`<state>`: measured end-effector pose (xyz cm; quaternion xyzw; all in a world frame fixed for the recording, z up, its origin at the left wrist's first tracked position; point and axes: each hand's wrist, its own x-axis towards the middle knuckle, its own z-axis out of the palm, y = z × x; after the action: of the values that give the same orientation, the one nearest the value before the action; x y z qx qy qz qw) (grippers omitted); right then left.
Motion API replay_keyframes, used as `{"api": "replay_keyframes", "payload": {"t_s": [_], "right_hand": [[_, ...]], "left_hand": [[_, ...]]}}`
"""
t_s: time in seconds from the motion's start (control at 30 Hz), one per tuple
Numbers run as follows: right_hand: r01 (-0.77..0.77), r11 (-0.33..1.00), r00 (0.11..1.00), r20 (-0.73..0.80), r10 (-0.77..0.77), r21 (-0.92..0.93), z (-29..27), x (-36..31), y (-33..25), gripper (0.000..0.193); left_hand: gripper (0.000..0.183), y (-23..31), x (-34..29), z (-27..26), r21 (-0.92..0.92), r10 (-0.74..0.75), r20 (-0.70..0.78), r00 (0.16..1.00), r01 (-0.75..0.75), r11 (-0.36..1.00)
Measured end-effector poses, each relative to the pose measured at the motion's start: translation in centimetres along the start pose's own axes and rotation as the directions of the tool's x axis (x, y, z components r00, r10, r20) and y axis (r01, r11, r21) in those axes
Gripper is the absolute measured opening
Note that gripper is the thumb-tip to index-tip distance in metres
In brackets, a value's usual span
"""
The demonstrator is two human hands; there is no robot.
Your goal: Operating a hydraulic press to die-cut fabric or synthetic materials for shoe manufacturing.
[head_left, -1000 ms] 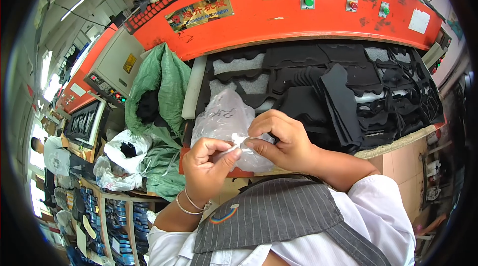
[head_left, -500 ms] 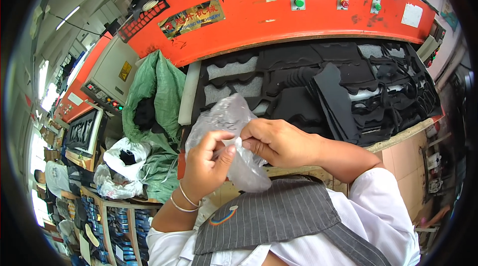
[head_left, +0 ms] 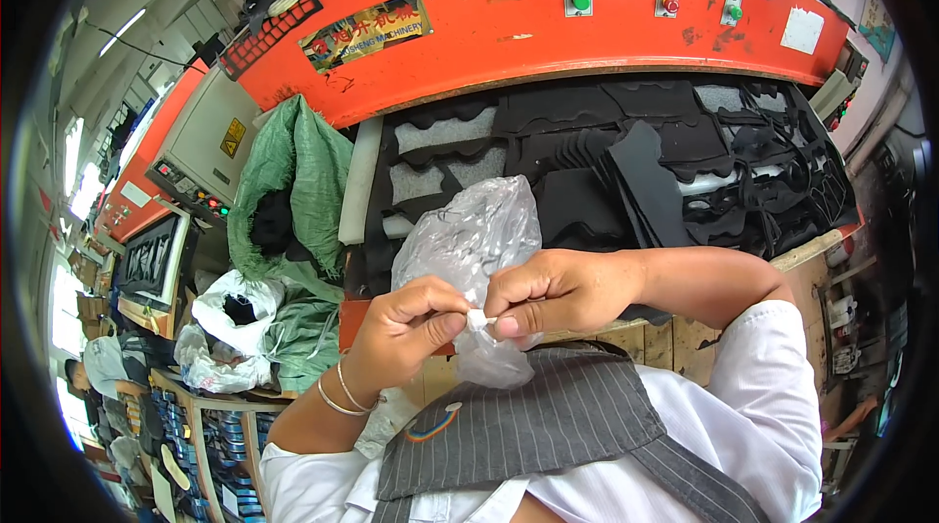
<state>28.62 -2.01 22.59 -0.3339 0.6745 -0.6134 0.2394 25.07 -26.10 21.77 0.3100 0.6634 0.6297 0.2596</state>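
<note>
A clear plastic bag (head_left: 468, 234) hangs between my hands, its gathered neck pinched in the middle and a loose end drooping toward my apron. My left hand (head_left: 403, 332) pinches a small white tie (head_left: 477, 318) at the bag's neck between thumb and forefinger. From the other side, my right hand (head_left: 562, 293) grips the same white strip, fingers curled and thumb tip close to the left one. What exactly the strip is made of cannot be made out. Beyond the bag lie black cut foam pieces (head_left: 567, 205) on the machine bed, with several standing in a leaning stack (head_left: 646, 185).
A red-orange machine (head_left: 509, 19) with push buttons spans the far side. To the left stand a green woven sack (head_left: 293, 161), a white sack (head_left: 220, 313) and a grey control box (head_left: 210, 136). A person (head_left: 115, 362) is at the far left.
Both hands have come together at the bag's neck, my left hand closing its fingers on the white tie. The bag has shifted slightly right and the view has turned a little.
</note>
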Motion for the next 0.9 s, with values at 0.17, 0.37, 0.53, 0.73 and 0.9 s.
{"api": "replay_keyframes", "payload": {"t_s": [0.17, 0.37, 0.53, 0.73, 0.9], "right_hand": [[-0.016, 0.999, 0.99, -0.144, 0.01, -0.045, 0.1, 0.6, -0.2, 0.017], [-0.107, 0.954, 0.986, -0.095, 0.138, 0.279, 0.3, 0.9, 0.1, 0.017], [-0.185, 0.97, 0.981, 0.083, 0.174, 0.161, 0.7, 0.5, -1.9, 0.022], [-0.184, 0.972, 0.949, 0.283, 0.138, 0.144, 1.2, 0.0, -2.5, 0.029], [-0.049, 0.998, 0.982, 0.187, 0.039, 0.05, 4.0, -0.7, -2.9, 0.036]], "left_hand": [[0.008, 0.6, 0.2, 0.6, -0.286, -0.102, 0.027, 0.994, 0.105, 0.952], [0.014, 0.2, 0.1, -0.1, 0.178, -0.059, 0.201, 0.978, 0.022, 0.984], [0.017, 0.3, 0.0, -0.9, 0.033, 0.035, 0.374, 0.927, -0.051, 0.998], [0.02, 2.7, -1.5, -0.5, -0.172, -0.266, 0.539, 0.799, 0.414, 0.894], [0.038, 2.0, -0.8, 1.0, -0.133, 0.108, 0.599, 0.794, -0.035, 0.99]]}}
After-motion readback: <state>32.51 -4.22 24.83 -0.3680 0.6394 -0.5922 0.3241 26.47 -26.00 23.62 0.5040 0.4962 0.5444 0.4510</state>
